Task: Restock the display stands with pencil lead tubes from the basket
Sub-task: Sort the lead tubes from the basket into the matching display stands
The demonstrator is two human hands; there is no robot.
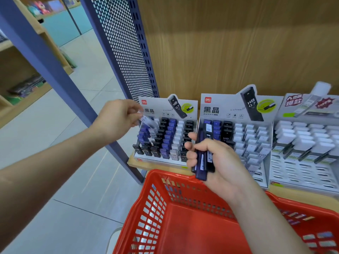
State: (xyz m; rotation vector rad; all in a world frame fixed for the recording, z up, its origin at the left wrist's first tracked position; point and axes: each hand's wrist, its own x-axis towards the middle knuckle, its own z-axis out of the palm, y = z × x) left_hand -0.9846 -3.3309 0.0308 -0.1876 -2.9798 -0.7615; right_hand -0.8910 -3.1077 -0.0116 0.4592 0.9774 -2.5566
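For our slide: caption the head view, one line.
Left hand holds a clear tube over the left stand; right hand grips dark tubes above a red basket.

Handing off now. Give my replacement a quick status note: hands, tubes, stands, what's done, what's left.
Left hand pinches one clear tube over the left stand's back-left corner, not yet slotted.
Right hand grips a bundle of dark tubes above the red basket.
The left stand and middle stand look mostly full; right stand has open front rows.
To do: seat the clear tube, then place the bundle.
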